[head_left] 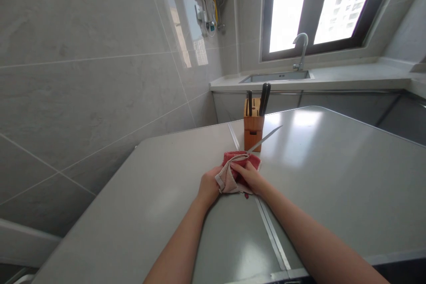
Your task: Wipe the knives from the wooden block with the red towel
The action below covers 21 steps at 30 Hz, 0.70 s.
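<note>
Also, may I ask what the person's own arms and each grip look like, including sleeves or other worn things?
The left forearm and right forearm are bare, slim and narrower toward the wrist, with no sleeve in view. The left grip and right grip are ungloved human hands. No watch or bracelet shows. Some fingers are hidden, so rings cannot be ruled out.

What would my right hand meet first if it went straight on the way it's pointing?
The red-and-pink cloth, which your right hand is touching. Beyond it, perhaps your left hand, though depth is unclear.
</note>
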Tool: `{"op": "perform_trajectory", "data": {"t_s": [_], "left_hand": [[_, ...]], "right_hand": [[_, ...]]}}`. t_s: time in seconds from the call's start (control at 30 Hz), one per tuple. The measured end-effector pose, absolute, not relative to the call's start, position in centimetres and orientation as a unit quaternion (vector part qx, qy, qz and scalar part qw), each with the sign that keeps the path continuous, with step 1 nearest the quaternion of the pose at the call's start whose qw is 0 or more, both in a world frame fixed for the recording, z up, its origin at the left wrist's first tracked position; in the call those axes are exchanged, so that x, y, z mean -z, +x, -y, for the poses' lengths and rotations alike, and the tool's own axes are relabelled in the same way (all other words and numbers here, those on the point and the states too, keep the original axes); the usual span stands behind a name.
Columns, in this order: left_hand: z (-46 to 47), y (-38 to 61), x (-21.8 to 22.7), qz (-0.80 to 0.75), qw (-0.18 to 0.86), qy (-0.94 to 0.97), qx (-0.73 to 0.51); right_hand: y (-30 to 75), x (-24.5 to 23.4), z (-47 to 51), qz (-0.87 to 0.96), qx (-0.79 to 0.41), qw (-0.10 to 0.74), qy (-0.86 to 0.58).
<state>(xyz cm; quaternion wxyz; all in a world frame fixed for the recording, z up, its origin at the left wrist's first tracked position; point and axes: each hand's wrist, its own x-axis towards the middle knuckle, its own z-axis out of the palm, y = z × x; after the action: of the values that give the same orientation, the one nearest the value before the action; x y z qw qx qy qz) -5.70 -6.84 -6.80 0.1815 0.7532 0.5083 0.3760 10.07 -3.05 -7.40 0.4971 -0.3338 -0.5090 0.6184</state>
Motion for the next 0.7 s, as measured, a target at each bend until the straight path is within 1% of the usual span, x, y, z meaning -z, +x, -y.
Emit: {"op": "perform_trajectory", "data": {"t_s": [0.17, 0.4, 0.7], "left_hand": [[6.9, -5.5, 6.6, -0.507, 0.209, 0.739, -0.392], [6.7, -5.6, 6.7, -0.527, 0.203, 0.715, -0.413], [6.3, -5.9, 7.0, -0.523, 0.224, 0.692, -0.444]], "right_hand": [[10.0, 7.3, 3.0, 0.502, -0.625, 0.502, -0.324], [10.2, 7.2, 2.5, 0.487, -0.621, 0.535, -0.302], [10.2, 7.8, 2.0, 0.489, -0.613, 0.551, -0.284]]}}
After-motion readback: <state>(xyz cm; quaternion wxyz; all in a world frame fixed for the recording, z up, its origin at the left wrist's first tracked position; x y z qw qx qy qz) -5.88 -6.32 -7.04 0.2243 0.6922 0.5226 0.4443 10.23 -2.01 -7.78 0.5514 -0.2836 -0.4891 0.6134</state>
